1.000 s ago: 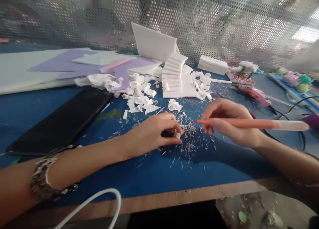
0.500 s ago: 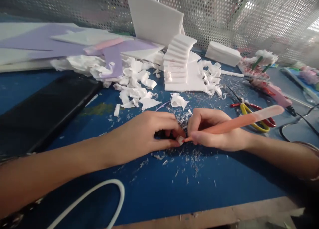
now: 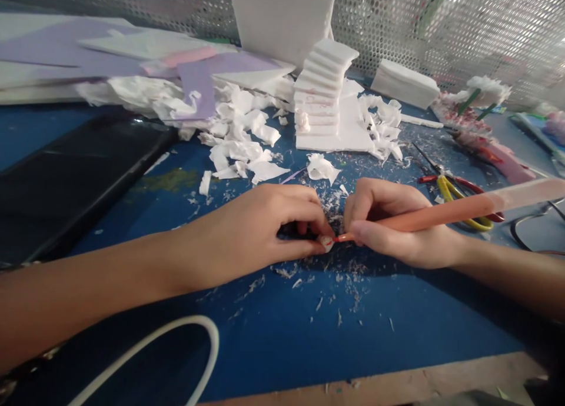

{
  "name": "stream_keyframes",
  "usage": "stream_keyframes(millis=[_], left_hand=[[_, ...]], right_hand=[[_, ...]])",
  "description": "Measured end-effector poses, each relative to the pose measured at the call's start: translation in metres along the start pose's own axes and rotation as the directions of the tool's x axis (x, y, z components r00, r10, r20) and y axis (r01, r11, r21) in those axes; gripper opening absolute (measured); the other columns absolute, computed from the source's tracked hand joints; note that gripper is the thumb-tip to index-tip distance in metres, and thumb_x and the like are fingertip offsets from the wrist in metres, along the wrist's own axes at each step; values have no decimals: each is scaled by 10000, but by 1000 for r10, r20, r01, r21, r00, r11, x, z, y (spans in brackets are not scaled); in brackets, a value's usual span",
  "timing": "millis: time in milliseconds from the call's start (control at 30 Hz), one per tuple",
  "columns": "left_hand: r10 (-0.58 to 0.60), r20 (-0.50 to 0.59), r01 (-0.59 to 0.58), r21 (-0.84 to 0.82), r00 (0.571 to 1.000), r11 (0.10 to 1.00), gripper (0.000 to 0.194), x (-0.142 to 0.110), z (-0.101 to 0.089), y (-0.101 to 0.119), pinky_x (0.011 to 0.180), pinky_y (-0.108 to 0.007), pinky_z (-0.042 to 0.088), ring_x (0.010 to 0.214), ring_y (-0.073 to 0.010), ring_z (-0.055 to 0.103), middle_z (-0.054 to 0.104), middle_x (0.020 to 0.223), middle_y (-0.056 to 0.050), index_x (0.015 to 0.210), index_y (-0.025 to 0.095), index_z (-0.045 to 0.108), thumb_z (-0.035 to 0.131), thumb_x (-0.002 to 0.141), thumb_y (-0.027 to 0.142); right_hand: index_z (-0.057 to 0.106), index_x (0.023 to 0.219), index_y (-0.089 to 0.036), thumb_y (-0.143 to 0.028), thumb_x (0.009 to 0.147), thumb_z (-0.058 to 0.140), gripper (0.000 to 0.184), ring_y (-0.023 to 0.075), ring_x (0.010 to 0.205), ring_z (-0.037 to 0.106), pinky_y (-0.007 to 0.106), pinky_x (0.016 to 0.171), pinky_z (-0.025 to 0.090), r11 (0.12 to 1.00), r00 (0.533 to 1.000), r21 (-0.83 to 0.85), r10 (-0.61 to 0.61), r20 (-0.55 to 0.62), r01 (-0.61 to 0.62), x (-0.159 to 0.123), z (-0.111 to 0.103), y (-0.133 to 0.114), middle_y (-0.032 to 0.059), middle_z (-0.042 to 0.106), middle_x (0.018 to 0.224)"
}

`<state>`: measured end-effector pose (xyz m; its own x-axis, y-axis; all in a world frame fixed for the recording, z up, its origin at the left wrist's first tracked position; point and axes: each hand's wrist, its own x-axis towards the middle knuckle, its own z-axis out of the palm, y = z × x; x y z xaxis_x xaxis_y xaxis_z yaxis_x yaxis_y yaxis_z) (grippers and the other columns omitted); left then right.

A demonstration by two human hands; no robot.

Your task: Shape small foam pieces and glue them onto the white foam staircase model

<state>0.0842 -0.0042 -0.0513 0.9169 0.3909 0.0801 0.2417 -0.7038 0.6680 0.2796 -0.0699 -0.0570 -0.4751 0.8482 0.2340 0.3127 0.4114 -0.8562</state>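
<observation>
My left hand (image 3: 265, 229) pinches a small white piece (image 3: 326, 243) marked red; my right hand (image 3: 388, 220) grips an orange pen (image 3: 428, 216), its tip at the piece.

Orange tool (image 3: 441, 213) — cut off at right; white cable (image 3: 189, 320) — cut off below

No readable text, labels, brands, numbers or signs on anything in view
</observation>
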Motion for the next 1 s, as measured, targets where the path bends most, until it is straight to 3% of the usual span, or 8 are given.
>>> stream_keyframes(millis=[100,267,433,600,1000], left_hand=[[-17,-3,17,10,1000,1000,59,-1,0,1,596,-162,408,674,-76,533,586,769,25,785,200,641,589,772,222],[-32,19,32,15,999,999,77,-2,-1,1,634,-172,409,710,-85,536,593,805,19,810,201,639,579,778,236],[-63,25,63,29,998,998,75,-2,-1,3,581,-167,387,681,-79,518,574,771,26,794,189,621,573,778,244],[-56,-6,56,17,998,998,62,-3,2,4,627,-165,397,693,-70,512,568,789,33,813,197,610,583,770,231],[-76,-57,79,51,995,996,16,-2,5,9,589,-160,373,644,-66,483,533,719,40,759,192,590,585,744,190]], right_hand=[[462,702,-151,-211,805,522,134,51,570,461,192,512,381,999,998,-47,-10,60,13,1,0,-1,-24,500,657],[451,697,-150,-177,789,530,125,58,569,468,201,516,389,999,999,-26,-48,-16,48,1,1,1,-19,494,648],[473,698,-140,-153,775,547,108,47,548,447,184,489,365,996,996,-44,-73,49,75,0,1,0,-20,495,635],[456,690,-144,-176,787,533,128,49,536,447,189,481,360,996,997,-39,-76,-27,75,0,1,-1,-23,486,618],[454,706,-147,-199,800,525,129,55,549,447,196,492,365,998,999,-39,-52,11,52,-1,0,-1,-18,488,630]])
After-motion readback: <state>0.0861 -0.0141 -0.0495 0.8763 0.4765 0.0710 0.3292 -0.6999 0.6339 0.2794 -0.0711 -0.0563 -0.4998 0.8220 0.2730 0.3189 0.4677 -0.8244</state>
